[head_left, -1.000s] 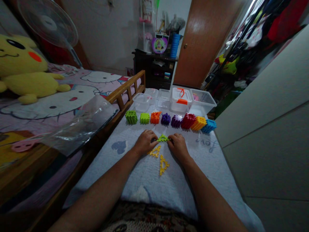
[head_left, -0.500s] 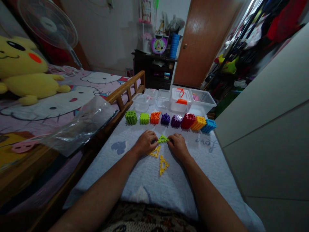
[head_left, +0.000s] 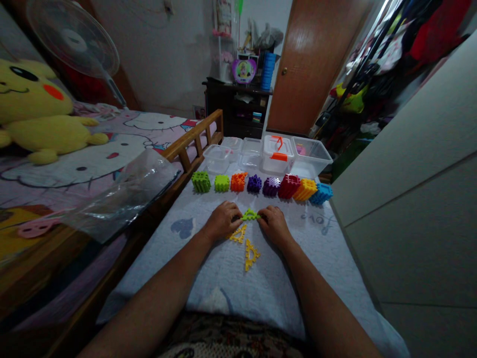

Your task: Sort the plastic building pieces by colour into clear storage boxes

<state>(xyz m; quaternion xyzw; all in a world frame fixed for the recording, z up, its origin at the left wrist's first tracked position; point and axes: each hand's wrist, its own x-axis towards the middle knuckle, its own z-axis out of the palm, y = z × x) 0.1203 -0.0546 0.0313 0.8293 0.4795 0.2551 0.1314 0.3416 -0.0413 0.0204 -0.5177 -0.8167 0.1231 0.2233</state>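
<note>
My left hand (head_left: 222, 221) and my right hand (head_left: 273, 224) rest on a pale quilted cover (head_left: 223, 278), their fingers closed from both sides on a small green plastic triangle piece (head_left: 250, 215). Two yellow triangle pieces lie just below it, one (head_left: 239, 233) by my left hand and one (head_left: 251, 255) nearer to me. Beyond the hands stands a row of several colourful block cubes, from a green cube (head_left: 201, 181) at the left to a blue cube (head_left: 321, 193) at the right.
Clear plastic containers (head_left: 312, 155) and a lidded box with an orange handle (head_left: 277, 152) stand behind the cubes. A wooden bed rail (head_left: 194, 136) and a clear plastic bag (head_left: 126, 191) are to the left, a pale wall panel (head_left: 410, 179) to the right.
</note>
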